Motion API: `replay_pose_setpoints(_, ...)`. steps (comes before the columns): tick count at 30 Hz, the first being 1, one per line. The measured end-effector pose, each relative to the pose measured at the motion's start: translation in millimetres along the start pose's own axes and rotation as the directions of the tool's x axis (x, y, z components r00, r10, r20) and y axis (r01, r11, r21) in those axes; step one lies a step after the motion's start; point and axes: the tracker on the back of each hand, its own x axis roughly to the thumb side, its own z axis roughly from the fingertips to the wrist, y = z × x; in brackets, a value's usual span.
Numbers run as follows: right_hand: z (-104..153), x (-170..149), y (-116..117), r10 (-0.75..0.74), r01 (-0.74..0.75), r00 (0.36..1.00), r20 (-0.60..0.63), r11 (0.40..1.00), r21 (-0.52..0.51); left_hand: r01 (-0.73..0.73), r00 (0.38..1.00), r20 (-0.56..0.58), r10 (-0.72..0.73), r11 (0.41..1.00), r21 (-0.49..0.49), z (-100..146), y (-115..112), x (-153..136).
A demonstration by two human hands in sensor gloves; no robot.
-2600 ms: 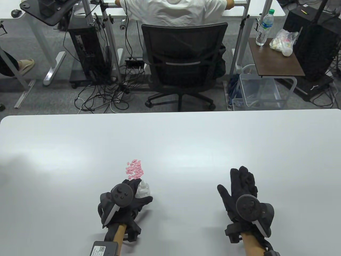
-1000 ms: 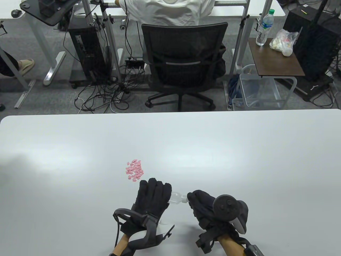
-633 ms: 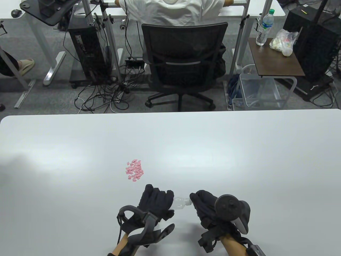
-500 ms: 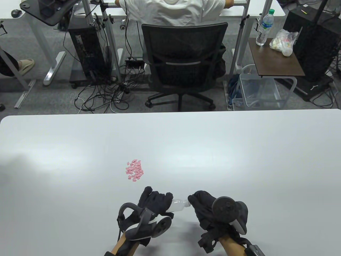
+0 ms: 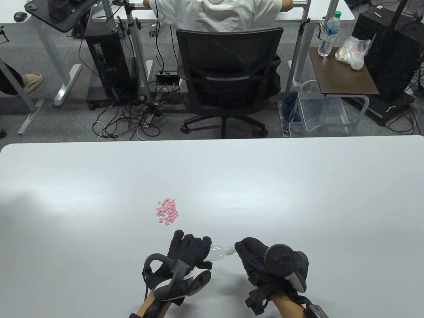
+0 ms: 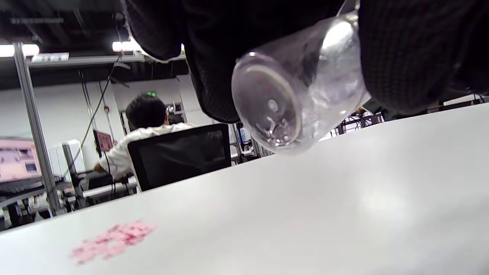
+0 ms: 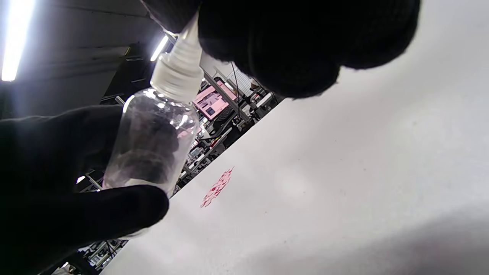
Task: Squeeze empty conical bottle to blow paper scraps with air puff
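A clear empty bottle (image 5: 219, 251) with a white conical cap is held sideways above the table between both hands. My left hand (image 5: 190, 250) grips the bottle's body; its round bottom (image 6: 267, 105) shows in the left wrist view. My right hand (image 5: 250, 253) pinches the cap's tip; the cap (image 7: 178, 76) and clear body (image 7: 153, 143) show in the right wrist view. A small pile of pink paper scraps (image 5: 167, 212) lies on the white table beyond the left hand, also in the left wrist view (image 6: 112, 240) and the right wrist view (image 7: 217, 187).
The white table (image 5: 298, 185) stretches wide on all sides of the hands. Beyond its far edge stands a black office chair (image 5: 228, 76) with a seated person, desks, cables and a side table with a water bottle (image 5: 328, 33).
Since 2.6 s ago the left hand turned over and carried the bottle away from the scraps; the right hand came in and took the cap's tip. In the last second the hands barely shifted.
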Motion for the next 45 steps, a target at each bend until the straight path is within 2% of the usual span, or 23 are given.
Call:
replay_pose_setpoints(6, 0.6, 2.9, -3.4, -0.015, 0.015, 0.999, 0.035, 1.0, -0.014, -0.171, 0.985, -0.042, 0.168, 0.982, -0.082, -0.8, -3.4, -6.0)
replay_pose_setpoints(8, 1.4, 1.2, -4.1, -0.024, 0.024, 0.999, 0.027, 0.999, -0.027, -0.137, 0.99, -0.042, 0.135, 0.989, -0.049, 0.7, -3.2, -5.4)
replay_pose_setpoints(11, 2.0, 1.3, -4.0, -0.007, 0.008, 1.0, 0.008, 0.999, -0.034, 0.031, 0.999, -0.019, -0.03, 0.998, 0.063, 2.7, 3.6, 1.1)
replay_pose_setpoints(13, 2.0, 2.0, -3.6, -0.008, 0.008, 1.0, 0.009, 1.0, -0.029, 0.102, 0.995, -0.016, -0.101, 0.991, 0.086, 3.0, 6.8, 4.6)
replay_pose_setpoints(15, 1.7, 2.0, -3.5, -0.009, 0.01, 1.0, 0.022, 1.0, -0.018, 0.085, 0.996, -0.004, -0.085, 0.995, 0.057, 2.2, 6.8, 4.5)
replay_pose_setpoints(19, 1.9, 3.3, -2.9, 0.004, -0.003, 0.999, 0.048, 1.0, -0.015, -0.15, 0.989, -0.021, 0.149, 0.985, -0.081, -1.0, -3.3, -3.9)
replay_pose_setpoints(20, 2.3, 3.8, -2.5, 0.018, -0.017, 0.998, 0.054, 1.0, -0.015, -0.178, 0.984, -0.03, 0.176, 0.98, -0.085, -0.7, -5.5, -5.3)
replay_pose_setpoints(25, 1.9, 5.9, 0.5, 0.035, -0.034, 0.996, 0.076, 0.999, -0.01, -0.126, 0.992, -0.025, 0.124, 0.989, -0.074, 0.3, -5.8, -6.3)
replay_pose_setpoints(31, 3.0, 3.6, -0.5, 0.033, -0.033, 0.999, 0.017, 0.999, -0.025, 0.018, 1.0, -0.017, -0.017, 0.999, 0.04, 2.8, 1.5, -0.6)
replay_pose_setpoints(34, 2.5, 4.9, -1.9, 0.034, -0.034, 0.999, 0.036, 0.999, -0.019, -0.036, 0.999, -0.013, 0.035, 0.999, -0.04, 0.0, 1.2, -0.3)
replay_pose_setpoints(37, 2.8, 4.6, -2.1, 0.036, -0.036, 0.998, 0.047, 0.999, -0.01, -0.189, 0.982, -0.04, 0.186, 0.975, -0.116, -1.0, -5.3, -5.6)
replay_pose_setpoints(39, 3.5, 3.7, -2.1, 0.025, -0.024, 0.999, 0.035, 0.999, -0.031, -0.198, 0.98, -0.049, 0.195, 0.976, -0.094, -0.2, -6.6, -7.1)
replay_pose_setpoints(43, 4.2, 5.6, -1.3, 0.039, -0.038, 0.999, 0.022, 0.998, -0.043, -0.074, 0.997, -0.029, 0.074, 0.997, -0.02, 1.6, -0.7, -3.8)
replay_pose_setpoints(45, 3.9, 6.2, -1.2, 0.044, -0.043, 0.999, 0.026, 0.998, -0.036, -0.059, 0.998, -0.029, 0.059, 0.998, -0.02, 1.5, 0.2, -2.6)
